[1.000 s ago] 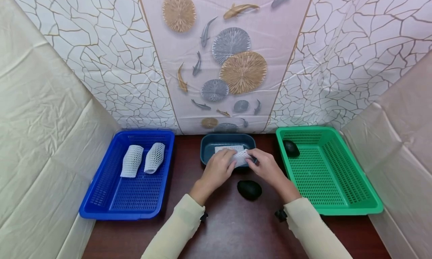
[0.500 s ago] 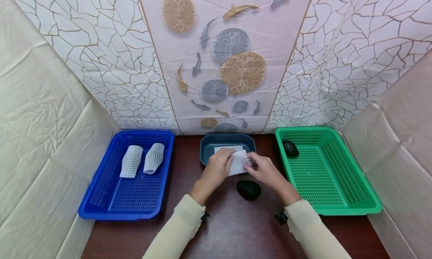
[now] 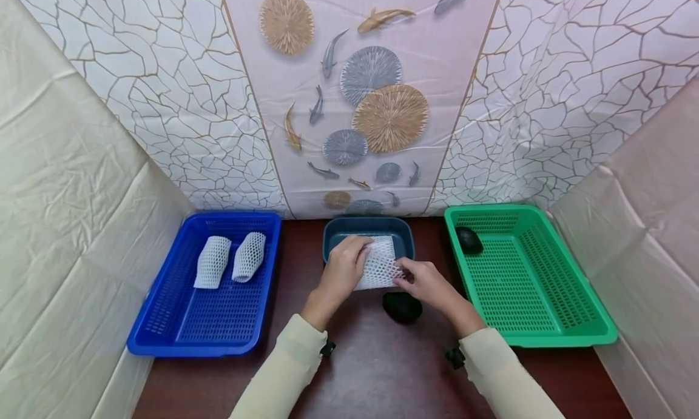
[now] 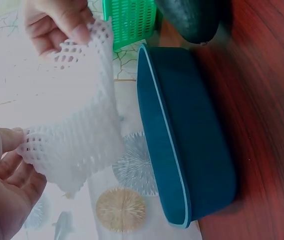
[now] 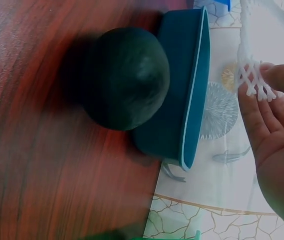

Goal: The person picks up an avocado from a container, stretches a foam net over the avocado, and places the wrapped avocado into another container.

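A white foam net sleeve (image 3: 377,267) hangs spread between both hands over the near side of a teal box (image 3: 330,232). My left hand (image 3: 343,267) pinches its left edge, thumb and fingertips on the mesh, as the left wrist view shows. On the opposite edge, my right hand (image 3: 428,282) pinches the mesh between thumb and fingers (image 5: 254,112). The sleeve's mouth gapes toward the left wrist camera (image 4: 77,135). Just below the sleeve, a dark green avocado (image 3: 402,308) lies on the table, untouched.
On the left stands a blue basket (image 3: 136,340) with two net-wrapped pieces (image 3: 212,262) inside. A green basket (image 3: 579,340) on the right has another dark avocado (image 3: 469,241) in its far left corner. A patterned cloth wall (image 3: 382,182) rises behind the box.
The foam net sleeve, bunched small between the fingers a second ago, has been unfolded and spread wide. My right hand has moved slightly down and right; the avocado has stayed put.
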Demonstrator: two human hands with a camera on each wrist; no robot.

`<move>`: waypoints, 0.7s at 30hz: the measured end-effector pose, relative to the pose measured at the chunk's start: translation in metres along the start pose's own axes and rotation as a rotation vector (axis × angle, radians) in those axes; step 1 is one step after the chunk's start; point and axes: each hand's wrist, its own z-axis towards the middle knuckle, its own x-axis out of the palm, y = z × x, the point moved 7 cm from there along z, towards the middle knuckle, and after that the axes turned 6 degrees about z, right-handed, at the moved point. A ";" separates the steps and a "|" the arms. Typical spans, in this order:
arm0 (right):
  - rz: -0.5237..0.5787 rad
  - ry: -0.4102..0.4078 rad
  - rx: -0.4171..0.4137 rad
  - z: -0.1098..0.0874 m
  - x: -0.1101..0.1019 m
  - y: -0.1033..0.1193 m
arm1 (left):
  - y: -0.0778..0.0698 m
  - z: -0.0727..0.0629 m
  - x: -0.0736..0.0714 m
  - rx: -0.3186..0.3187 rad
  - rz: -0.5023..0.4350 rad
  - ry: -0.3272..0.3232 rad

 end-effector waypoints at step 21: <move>0.011 -0.180 -0.136 -0.004 -0.013 0.022 | 0.003 -0.013 0.019 -0.067 -0.009 0.204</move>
